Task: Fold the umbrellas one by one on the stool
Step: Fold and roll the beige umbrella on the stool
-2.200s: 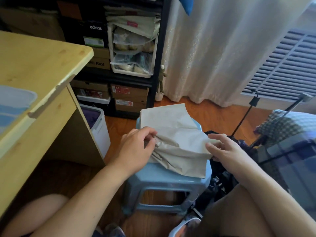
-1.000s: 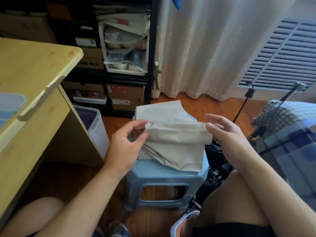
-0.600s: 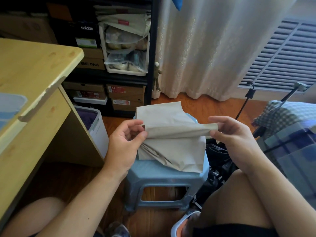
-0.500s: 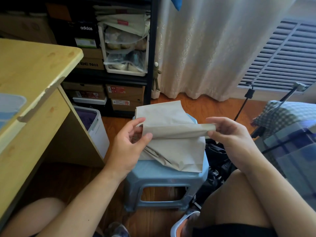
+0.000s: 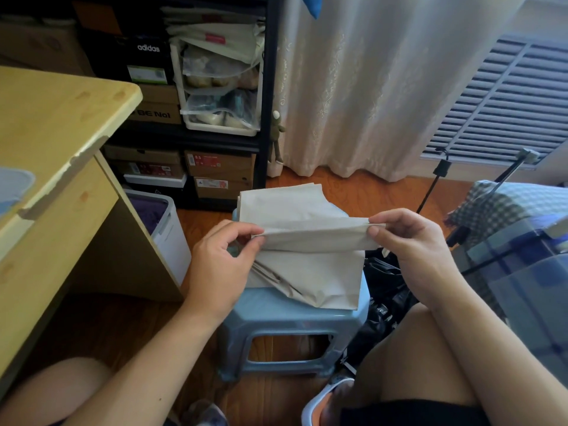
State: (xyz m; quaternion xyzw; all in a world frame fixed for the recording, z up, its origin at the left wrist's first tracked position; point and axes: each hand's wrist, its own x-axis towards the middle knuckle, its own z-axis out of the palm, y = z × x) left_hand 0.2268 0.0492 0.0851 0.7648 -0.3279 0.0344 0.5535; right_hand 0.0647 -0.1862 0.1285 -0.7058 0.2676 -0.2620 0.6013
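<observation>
A beige umbrella canopy (image 5: 295, 210) lies flattened on a light blue plastic stool (image 5: 285, 321). One fold of the fabric is lifted into a taut horizontal band above the rest. My left hand (image 5: 221, 259) pinches the left end of that band between thumb and fingers. My right hand (image 5: 412, 241) pinches the right end. A dark bundle, perhaps another umbrella (image 5: 384, 281), lies on the floor just right of the stool, partly hidden by my right arm.
A wooden desk (image 5: 55, 142) stands at the left with a white bin (image 5: 172, 232) beside it. A black shelf with shoe boxes (image 5: 215, 167) is behind the stool. A curtain (image 5: 368, 87), a thin black stand (image 5: 436, 179) and a checked cloth (image 5: 507, 207) are at the right.
Both hands lifted a fold of the beige fabric off the stool and pulled it taut between them. Earlier they rested low on the fabric.
</observation>
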